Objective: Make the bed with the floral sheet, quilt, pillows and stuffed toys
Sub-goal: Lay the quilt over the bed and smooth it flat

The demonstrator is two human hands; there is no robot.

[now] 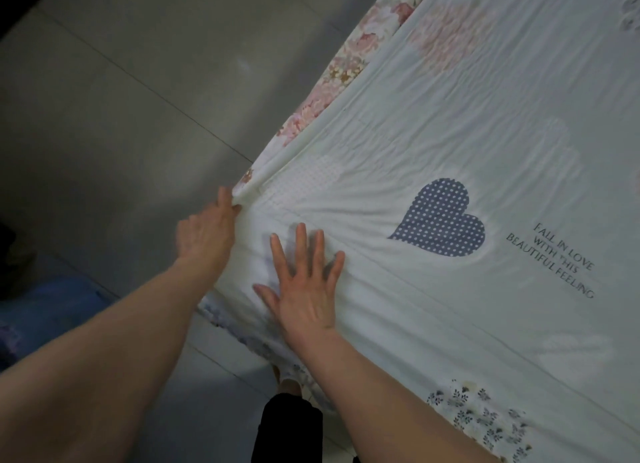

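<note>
My left hand (207,236) pinches the quilt (450,123) at its corner; my right hand (306,289) lies flat on it, just inboard.

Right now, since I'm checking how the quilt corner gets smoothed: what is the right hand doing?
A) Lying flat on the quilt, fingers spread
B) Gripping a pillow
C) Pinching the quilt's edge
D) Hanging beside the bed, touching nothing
A: the right hand lies palm down with straight, spread fingers on the quilt, while the left hand is the one pinching the quilt's edge at the corner.
</note>
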